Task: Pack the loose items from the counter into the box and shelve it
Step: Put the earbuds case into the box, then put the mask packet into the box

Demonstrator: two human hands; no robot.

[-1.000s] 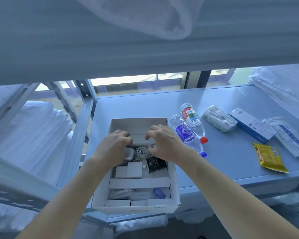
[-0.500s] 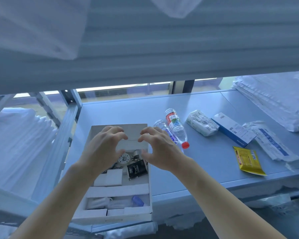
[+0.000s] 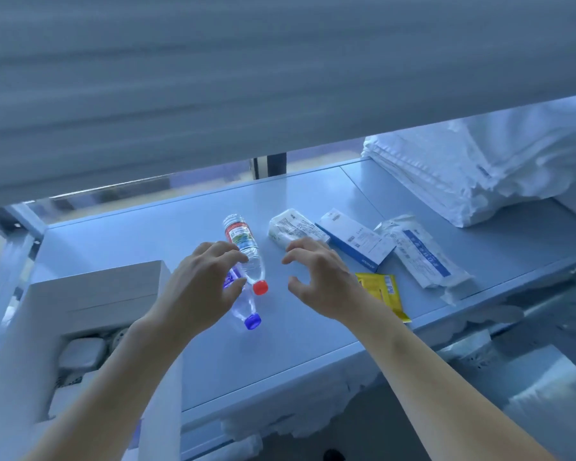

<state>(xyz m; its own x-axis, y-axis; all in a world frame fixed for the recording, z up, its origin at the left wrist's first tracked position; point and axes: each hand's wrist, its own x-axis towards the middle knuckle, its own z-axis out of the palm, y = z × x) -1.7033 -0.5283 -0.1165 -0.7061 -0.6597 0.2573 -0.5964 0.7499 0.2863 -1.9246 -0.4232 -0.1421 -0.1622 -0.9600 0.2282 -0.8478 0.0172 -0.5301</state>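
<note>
Bottles (image 3: 246,257) flat, caps toward viewer.

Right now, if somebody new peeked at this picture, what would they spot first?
Probably the two hands, the left hand and the right hand, fingers spread, holding nothing, above the counter. Under the left hand lie two water bottles side by side, the red-capped bottle and the blue-capped bottle. A yellow packet peeks out beside the right wrist, and the white box stands at the left.
</note>
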